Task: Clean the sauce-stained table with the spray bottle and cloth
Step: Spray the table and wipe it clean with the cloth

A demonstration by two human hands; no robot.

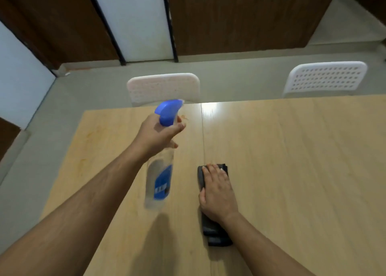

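My left hand (157, 136) grips the neck of a clear spray bottle (159, 184) with a blue trigger head and blue label, held in the air above the light wooden table (292, 161); its nozzle points away from me. My right hand (217, 194) lies flat, palm down, on a dark folded cloth (215, 234) on the table. Faint orange sauce smears (89, 138) mark the table's left part, and a small stain (184, 117) shows just past the nozzle.
Two white perforated chairs stand at the table's far edge, one chair (164, 88) in the middle and another chair (325, 78) at the right. A seam (202, 133) divides the tabletop. Beyond lie grey floor, a white door (133, 21) and brown wall panels.
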